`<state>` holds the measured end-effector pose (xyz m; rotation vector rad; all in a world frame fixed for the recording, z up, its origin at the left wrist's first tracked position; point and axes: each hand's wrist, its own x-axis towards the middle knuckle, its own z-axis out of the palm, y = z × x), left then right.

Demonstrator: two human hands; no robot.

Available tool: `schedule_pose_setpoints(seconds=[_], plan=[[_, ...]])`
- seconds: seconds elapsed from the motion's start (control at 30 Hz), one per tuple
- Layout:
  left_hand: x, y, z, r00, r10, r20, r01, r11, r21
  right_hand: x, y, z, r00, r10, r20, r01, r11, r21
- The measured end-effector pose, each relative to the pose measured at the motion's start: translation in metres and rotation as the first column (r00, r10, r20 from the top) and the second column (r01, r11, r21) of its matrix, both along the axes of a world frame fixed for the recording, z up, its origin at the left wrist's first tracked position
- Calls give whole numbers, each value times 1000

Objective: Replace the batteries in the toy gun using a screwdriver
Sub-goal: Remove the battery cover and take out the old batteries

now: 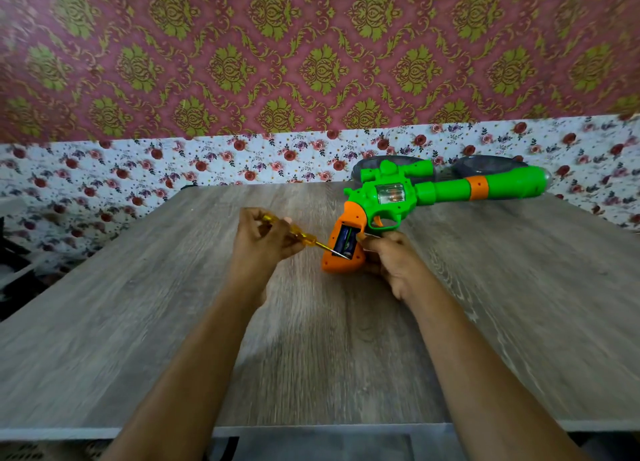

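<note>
- wall (311, 45): dark pink paper, repeating olive-green damask pattern, fills the upper half
- floral cloth (104, 170): white with red and purple roses, runs as a band below the wall paper, behind the table
- table (138, 322): grey wood-grain top, pale front edge along the bottom
- dark shapes at far left edge, too blurred to tell
- light even, soft shadows on the tabletop

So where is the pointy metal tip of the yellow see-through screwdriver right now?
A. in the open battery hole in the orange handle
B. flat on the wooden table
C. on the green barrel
A: the left hand holds the yellow see-through screwdriver with its tip inside the orange handle's open compartment, against a battery.
</note>
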<state>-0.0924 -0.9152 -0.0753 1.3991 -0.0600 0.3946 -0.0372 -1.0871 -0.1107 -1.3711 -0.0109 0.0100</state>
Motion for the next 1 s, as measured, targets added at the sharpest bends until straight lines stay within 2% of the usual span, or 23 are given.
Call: schedule_pose_setpoints(seconds=[0.07,0.13,0.37,0.57,0.77,0.83,0.87,0.9,0.93,0.97,1.0], plan=[[2,2,-3,994,-46,-97,31,989,-144,1,-1,0,1000,-8,-13,8,1000,26],[4,1,-5,990,-51,-129,20,973,-231,0,-1,1,1000,-9,-25,10,999,42],[2,-3,-6,999,42,31,-38,992,-119,-2,-1,5,999,-26,-46,30,996,80],[1,0,-3,996,70,59,-60,985,-161,-3,-2,7,998,-27,-49,31,994,105],[-3,-2,6,968,239,71,-217,947,-236,-5,2,5,1000,-3,-3,3,999,48],[-4,-5,4,971,225,86,-214,969,-119,-5,3,4,1000,-6,16,5,1000,27],[-4,-7,2,971,220,92,-226,973,53,-5,4,3,1000,-7,25,7,1000,11],[-3,-9,-2,969,221,114,-245,925,291,-4,5,3,999,-11,34,11,1000,-4],[-2,-10,-5,967,209,147,-255,815,520,-5,6,3,999,-11,49,12,1000,-24],[-1,-12,-9,967,183,179,-257,681,686,-6,7,3,998,-8,70,10,999,-40],[-1,-13,-11,968,151,201,-251,575,779,-7,8,4,996,-1,94,6,999,-54]])
